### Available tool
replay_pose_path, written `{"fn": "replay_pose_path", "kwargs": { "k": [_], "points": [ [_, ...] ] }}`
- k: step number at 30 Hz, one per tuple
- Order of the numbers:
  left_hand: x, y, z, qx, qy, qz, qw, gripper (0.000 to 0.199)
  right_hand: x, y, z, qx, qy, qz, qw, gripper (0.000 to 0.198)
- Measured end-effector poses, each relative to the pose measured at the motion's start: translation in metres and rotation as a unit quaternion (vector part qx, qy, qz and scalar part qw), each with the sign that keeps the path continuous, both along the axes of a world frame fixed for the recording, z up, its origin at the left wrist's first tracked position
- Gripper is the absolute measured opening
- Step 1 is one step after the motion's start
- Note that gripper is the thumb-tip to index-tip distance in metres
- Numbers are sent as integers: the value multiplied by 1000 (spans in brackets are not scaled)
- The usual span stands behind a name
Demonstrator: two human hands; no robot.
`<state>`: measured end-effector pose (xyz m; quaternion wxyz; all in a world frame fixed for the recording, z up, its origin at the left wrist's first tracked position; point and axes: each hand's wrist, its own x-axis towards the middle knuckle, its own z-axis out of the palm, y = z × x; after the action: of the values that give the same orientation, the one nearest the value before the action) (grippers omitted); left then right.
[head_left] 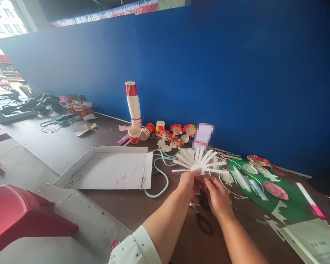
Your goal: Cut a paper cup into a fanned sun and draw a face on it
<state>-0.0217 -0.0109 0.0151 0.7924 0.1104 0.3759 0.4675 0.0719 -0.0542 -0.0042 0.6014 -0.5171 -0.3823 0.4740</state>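
A white paper cup cut into strips (197, 167) is spread out like a fan around its round base. My left hand (189, 183) grips it at the lower edge, the thumb lying over the base. Close against the left, my right hand (217, 196) has its thumb and fingers pinched at the underside of the same cut cup; the fingertips are partly hidden. Dark-handled scissors (204, 223) lie on the table beneath my hands, their blades partly covered.
Left of my hands is a shallow white box lid (110, 168), with a pale cord (165, 183) beside it. Stacked paper cups (134, 104) and red-fringed paper figures (176, 129) stand along the blue partition (209, 66). Markers (255, 189) and scraps lie on a green sheet (294, 205).
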Motion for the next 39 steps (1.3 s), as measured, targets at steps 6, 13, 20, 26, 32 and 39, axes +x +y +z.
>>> {"fn": "replay_pose_path", "kwargs": {
  "k": [6, 13, 20, 26, 32, 39],
  "points": [
    [5, -5, -1, 74, 8, 26, 997, 31, 1, 0, 2, -10, 8, -18, 1000, 32],
    [7, -7, -5, 113, 58, 12, 992, 38, 1, 0, 2, -20, -25, -20, 999, 28],
    [10, -6, -11, 122, 100, 13, 987, 38, 2, 0, 2, -13, -49, -27, 998, 32],
    [10, -4, -13, 114, 113, 25, 987, 34, 3, 0, 2, -12, -69, -25, 997, 30],
    [8, -5, -11, 84, 137, 34, 986, 30, 0, 1, 2, -14, -64, -16, 998, 25],
    [7, -6, -4, 55, 128, 41, 989, 28, 0, 1, 1, -10, -30, 9, 999, 22]
  ]
}}
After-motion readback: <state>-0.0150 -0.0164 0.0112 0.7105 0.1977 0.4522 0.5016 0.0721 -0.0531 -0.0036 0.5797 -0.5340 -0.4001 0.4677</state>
